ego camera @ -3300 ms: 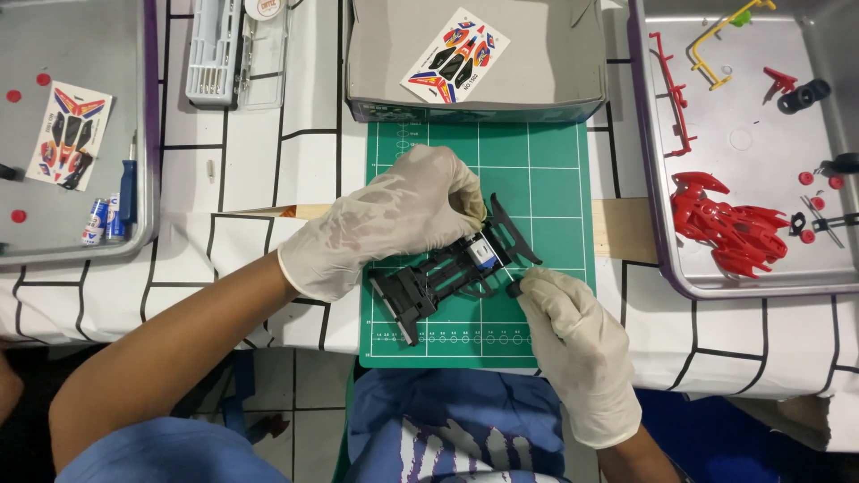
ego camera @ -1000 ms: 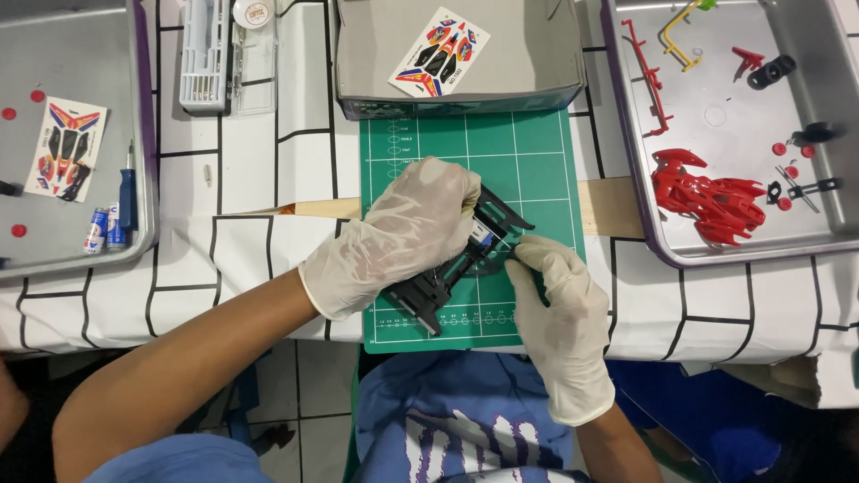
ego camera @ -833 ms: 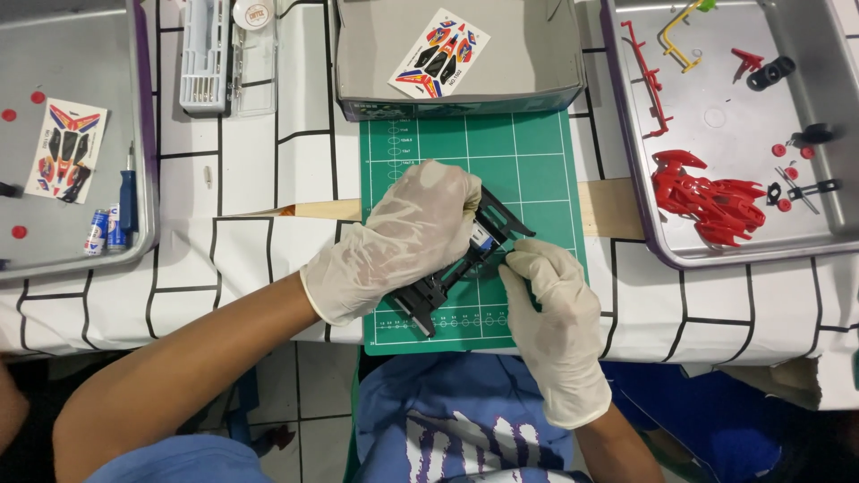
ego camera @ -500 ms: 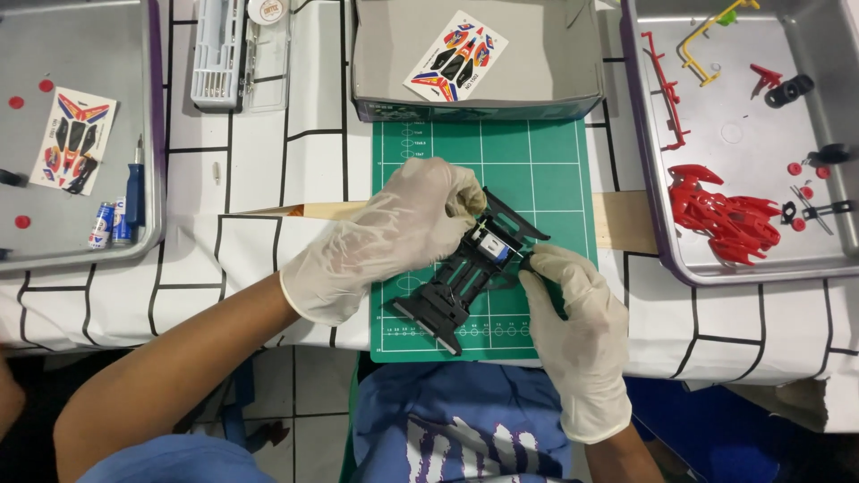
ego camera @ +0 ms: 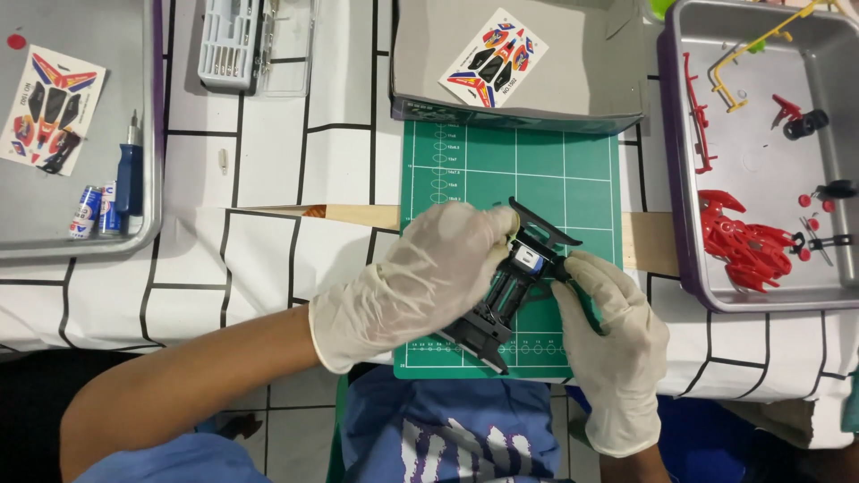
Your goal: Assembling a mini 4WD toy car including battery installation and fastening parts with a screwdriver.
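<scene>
The left hand (ego camera: 416,273) covers most of the near side of the black chassis (ego camera: 501,300), so what its fingertips actually pinch there can't be made out. The small part under the right hand (ego camera: 613,335) is too tiny to identify. The left tray (ego camera: 152,134) and right tray (ego camera: 671,179) both get cut off by the picture's edges.

Chassis (ego camera: 510,286) on mat (ego camera: 465,165), between trays (ego camera: 761,295)
</scene>
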